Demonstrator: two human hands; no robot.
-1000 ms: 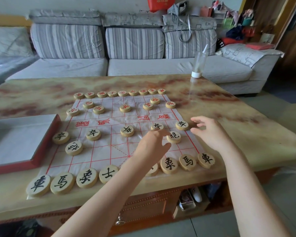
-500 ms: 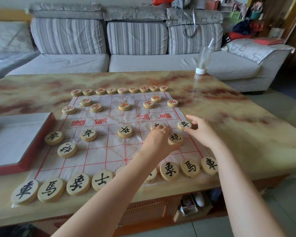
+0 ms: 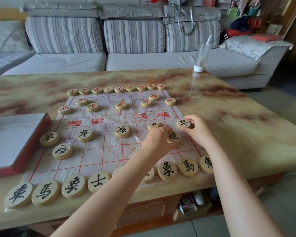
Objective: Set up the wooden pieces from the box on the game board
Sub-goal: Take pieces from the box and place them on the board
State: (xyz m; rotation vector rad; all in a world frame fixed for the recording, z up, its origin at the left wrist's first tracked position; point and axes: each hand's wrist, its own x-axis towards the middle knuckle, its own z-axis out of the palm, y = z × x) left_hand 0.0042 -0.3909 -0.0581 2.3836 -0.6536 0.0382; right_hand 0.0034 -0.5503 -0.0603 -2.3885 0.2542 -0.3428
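Observation:
A white paper game board [image 3: 96,151] with red grid lines lies on the marble-patterned table [image 3: 229,134]. Round wooden pieces stand on it: red-lettered ones along the far rows [image 3: 119,89] and black-lettered ones along the near rows [image 3: 73,186]. My right hand [image 3: 197,130] pinches a black-lettered piece [image 3: 183,123] at the board's right edge. My left hand [image 3: 158,139] lies over the board with its fingertips on another black-lettered piece [image 3: 153,125], beside a third piece [image 3: 173,136]. The open red box [image 3: 31,142] sits at the left; I see no pieces inside it.
A clear plastic bottle [image 3: 202,55] stands upside down on its white cap at the table's far right corner. A grey striped sofa [image 3: 133,36] runs behind the table. Shoes and small items sit on the shelf under the table [image 3: 191,200].
Both hands have moved forward onto the board. The right hand has closed its fingers on the rightmost piece of the soldier row, and the left fingertips have reached the piece beside it.

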